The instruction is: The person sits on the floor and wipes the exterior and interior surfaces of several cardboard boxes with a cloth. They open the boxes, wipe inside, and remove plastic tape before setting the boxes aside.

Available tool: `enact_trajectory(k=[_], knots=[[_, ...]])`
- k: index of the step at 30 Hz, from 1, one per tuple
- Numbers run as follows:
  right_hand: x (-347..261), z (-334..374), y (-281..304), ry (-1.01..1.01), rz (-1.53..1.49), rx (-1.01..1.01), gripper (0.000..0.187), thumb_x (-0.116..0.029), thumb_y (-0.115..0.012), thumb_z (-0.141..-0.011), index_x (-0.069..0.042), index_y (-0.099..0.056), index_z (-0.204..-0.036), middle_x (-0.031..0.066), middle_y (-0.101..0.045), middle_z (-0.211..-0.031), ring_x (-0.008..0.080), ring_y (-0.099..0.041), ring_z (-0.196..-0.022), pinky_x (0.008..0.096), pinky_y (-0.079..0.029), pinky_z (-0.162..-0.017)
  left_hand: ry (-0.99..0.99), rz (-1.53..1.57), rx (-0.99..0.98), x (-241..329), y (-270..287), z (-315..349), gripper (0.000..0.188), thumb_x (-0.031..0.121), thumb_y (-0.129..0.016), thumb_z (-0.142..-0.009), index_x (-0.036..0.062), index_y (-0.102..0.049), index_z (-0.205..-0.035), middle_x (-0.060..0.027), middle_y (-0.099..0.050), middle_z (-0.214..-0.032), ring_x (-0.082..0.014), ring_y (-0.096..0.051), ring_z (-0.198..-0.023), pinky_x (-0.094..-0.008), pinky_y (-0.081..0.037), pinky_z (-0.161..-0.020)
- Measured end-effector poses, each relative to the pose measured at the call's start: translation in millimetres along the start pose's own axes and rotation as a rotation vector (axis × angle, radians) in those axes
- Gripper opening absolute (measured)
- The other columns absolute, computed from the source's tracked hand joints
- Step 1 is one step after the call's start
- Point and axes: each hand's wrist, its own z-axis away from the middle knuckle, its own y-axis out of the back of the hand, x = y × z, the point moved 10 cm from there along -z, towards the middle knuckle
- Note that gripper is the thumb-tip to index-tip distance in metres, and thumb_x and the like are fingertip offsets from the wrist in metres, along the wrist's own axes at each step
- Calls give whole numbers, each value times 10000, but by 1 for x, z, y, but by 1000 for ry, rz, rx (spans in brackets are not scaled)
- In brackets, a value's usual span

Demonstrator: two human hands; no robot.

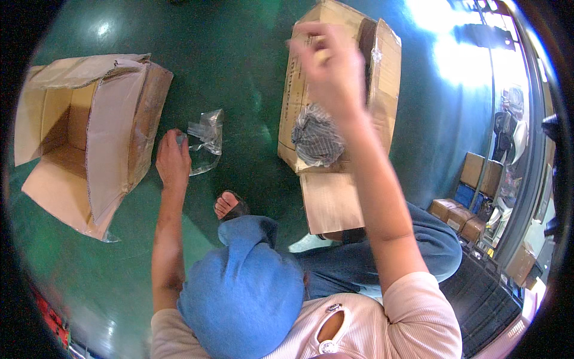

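Note:
My left hand [173, 158] is low over the floor, its fingers closed at the edge of a crumpled clear plastic bag [206, 134]. A small pale bluish bit shows at the fingertips. My right hand [335, 69] is raised over the right-hand cardboard box [292, 102], smeared by motion, so I cannot tell whether it holds anything. Below that hand, a dark, fine-striped round bundle [317, 136], seemingly wrapped in clear plastic, rests at the box. Part of it is hidden behind my right forearm. One flap [332, 203] of this box hangs toward me.
Another cardboard box [116, 119] lies open on the left, its flaps spread. My sandalled foot [227, 206] stands on the green floor [251, 54] between the boxes. Small cartons [457, 218] and a black ribbed surface [478, 305] are at the right.

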Motion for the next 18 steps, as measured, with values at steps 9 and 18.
enact_trajectory(k=[9,18], knots=[[122,-25,58,357,878,-303,157,-217,-672,-793,-156,-680,-938,100,-670,-882,303,-648,-806,398,-516,-744,-84,-145,-213,12,3,-2,191,95,-529,-852,62,-608,-1023,-111,-558,-1113,-301,-525,-1043,-421,-448,-835],[319,-1,96,-935,-819,217,247,-178,-507,-935,36,-539,-1054,181,-639,-1014,255,-662,-829,302,-579,-597,-111,-154,-111,38,24,-7,288,147,-535,-866,87,-613,-1136,-105,-453,-1318,-327,-407,-1210,-497,-388,-924]])
